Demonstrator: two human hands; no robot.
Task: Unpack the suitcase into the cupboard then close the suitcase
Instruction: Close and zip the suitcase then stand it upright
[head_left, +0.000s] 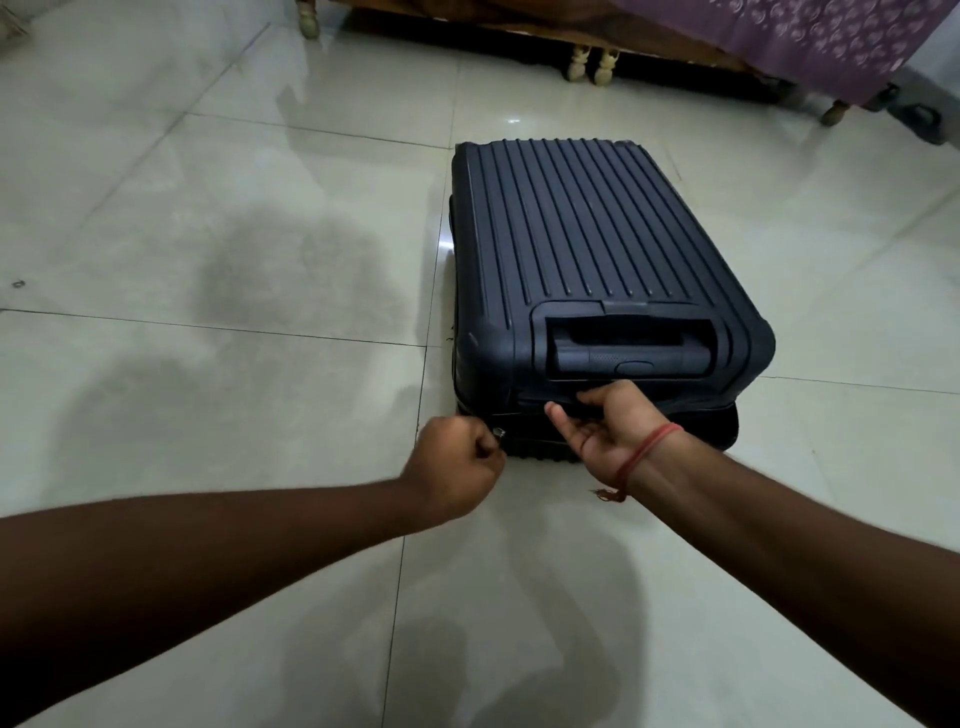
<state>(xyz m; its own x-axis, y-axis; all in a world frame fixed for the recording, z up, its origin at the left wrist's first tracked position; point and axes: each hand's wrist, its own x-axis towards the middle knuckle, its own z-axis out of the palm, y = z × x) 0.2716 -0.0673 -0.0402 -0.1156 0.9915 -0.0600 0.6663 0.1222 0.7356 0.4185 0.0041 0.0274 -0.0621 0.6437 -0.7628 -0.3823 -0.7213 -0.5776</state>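
A dark blue ribbed hard-shell suitcase (576, 244) lies flat on the tiled floor with its lid down. Its telescopic handle (631, 358) sits recessed at the near end. My left hand (457, 470) is curled in a fist at the near left corner and pinches the small metal zipper pull (498, 432). My right hand (608, 428), with a red thread on the wrist, grips the near edge of the lid at the seam, thumb on the front. The inside of the suitcase is hidden. No cupboard is in view.
Glossy pale floor tiles (208, 234) surround the suitcase. A wooden bed frame (592, 62) with turned legs runs along the back, draped with a purple patterned cloth (810, 47). A small object (18, 283) lies on the floor at far left.
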